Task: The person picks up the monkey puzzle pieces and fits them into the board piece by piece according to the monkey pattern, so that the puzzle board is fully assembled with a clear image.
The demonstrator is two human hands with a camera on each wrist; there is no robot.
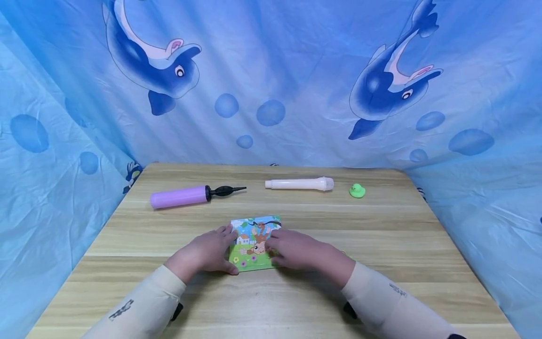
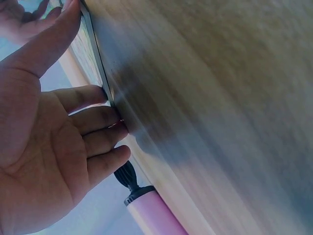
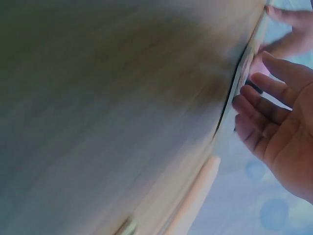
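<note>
A flat board with a cartoon picture of a monkey hanging from a branch, a house and flowers lies on the wooden table. My left hand rests at its left edge, thumb at the near corner and fingers by the far one. In the left wrist view, the fingertips of the left hand meet the board's thin edge. Over the board's right side is my right hand, covering part of the picture. The right wrist view shows the right hand with fingers loosely bent and thumb apart.
A purple hand pump with a black nozzle lies at the back left. Farther right are a pale pink stick with a clear end and a green toy duck. A blue dolphin-print curtain hangs behind the table.
</note>
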